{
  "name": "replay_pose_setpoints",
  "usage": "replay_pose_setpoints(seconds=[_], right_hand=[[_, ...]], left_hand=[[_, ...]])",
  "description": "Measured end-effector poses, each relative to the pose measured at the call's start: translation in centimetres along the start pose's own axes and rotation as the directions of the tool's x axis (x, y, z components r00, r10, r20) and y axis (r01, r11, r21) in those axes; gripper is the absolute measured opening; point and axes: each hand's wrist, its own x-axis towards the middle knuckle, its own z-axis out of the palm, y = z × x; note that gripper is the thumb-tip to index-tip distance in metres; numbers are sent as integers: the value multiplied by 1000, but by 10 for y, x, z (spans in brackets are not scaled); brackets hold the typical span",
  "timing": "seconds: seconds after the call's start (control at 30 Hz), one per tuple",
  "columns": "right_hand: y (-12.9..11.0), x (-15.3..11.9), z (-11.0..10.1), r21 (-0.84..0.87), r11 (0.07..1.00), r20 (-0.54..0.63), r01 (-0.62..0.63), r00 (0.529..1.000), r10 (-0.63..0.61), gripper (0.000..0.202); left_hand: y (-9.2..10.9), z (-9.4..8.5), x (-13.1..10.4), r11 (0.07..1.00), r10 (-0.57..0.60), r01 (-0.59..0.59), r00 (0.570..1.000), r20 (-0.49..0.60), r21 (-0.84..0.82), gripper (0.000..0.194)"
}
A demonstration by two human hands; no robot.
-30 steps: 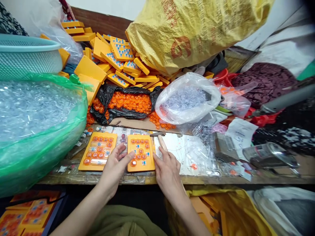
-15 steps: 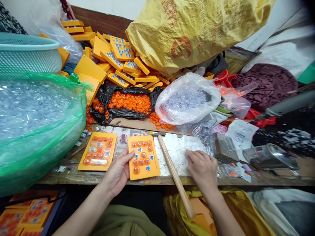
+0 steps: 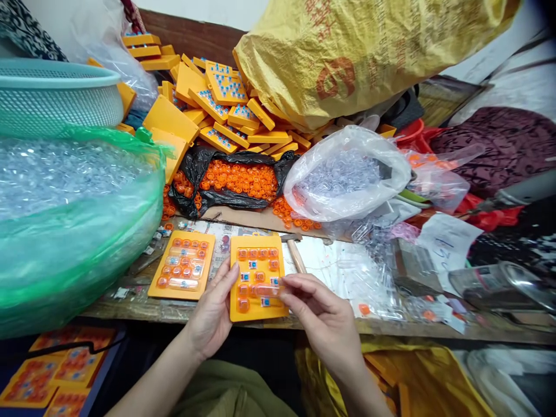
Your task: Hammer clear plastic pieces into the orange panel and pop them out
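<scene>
My left hand (image 3: 217, 310) is closed on the left edge of a yellow-orange plastic panel (image 3: 256, 313), thumb on top. Orange button pieces with clear caps fill many of its spots; a few spots show only small blue-and-white parts. Over the panel's right side my right hand (image 3: 324, 307) pinches a long clear plastic cap (image 3: 266, 290) between thumb and fingers. Whether the cap touches the panel I cannot tell. A similar panel (image 3: 163, 288), fitted with round and long clear caps, lies flat to the left. Behind my right hand lies a hammer (image 3: 296, 256), its handle partly hidden.
A black bag (image 3: 230, 201) of orange rings and a white bag (image 3: 347, 211) of clear caps stand behind. At left bulges a green bag (image 3: 87, 255) of clear pieces below a blue basket (image 3: 61, 87). Yellow panels (image 3: 226, 87) are heaped at the back, beside a yellow sack (image 3: 369, 52).
My right hand has come left from the white paper to the panel, now with a long clear cap in its fingers. My left hand still holds the panel. The view has shifted slightly.
</scene>
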Motion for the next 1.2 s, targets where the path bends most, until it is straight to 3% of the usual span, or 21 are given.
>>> replay_pose_setpoints(seconds=[0.17,0.33,0.43,0.6,0.8,0.9,0.97,1.03,1.1,1.17,1.2], right_hand=[[2,5,16,-82,988,-43,130,990,-134,23],[1,5,27,-231,928,-12,293,953,-303,28],[7,-1,30,-221,934,-52,282,953,-300,28],[19,-7,34,-125,975,-176,182,963,-202,25],[11,-4,36,-291,902,-63,319,934,-351,35],[10,-6,37,-404,862,-124,305,916,-382,39],[11,-5,37,-445,884,-269,145,920,-286,47],[11,-3,35,-288,956,-338,-53,940,-50,69],[10,1,34,48,972,-171,-229,957,234,73],[8,2,34,330,873,31,-359,929,370,60],[7,3,36,413,823,68,-389,915,398,55]], left_hand=[[-5,0,-4,1000,-10,11,1000,-18,17,54],[-8,0,-4,997,48,-53,993,104,51,61],[-9,0,-4,995,79,-88,986,145,56,65],[-12,-1,-2,994,72,-81,990,121,71,60],[-15,-3,0,973,139,-155,985,101,169,47],[-15,-2,-1,958,167,-183,982,86,222,41],[-15,-2,-1,952,180,-192,981,72,238,41],[-16,-2,-1,946,192,-203,979,66,252,42],[-16,-2,-1,930,214,-225,974,70,292,42],[-18,-3,0,896,253,-263,965,74,358,41],[-19,-4,0,877,274,-283,958,80,389,41]])
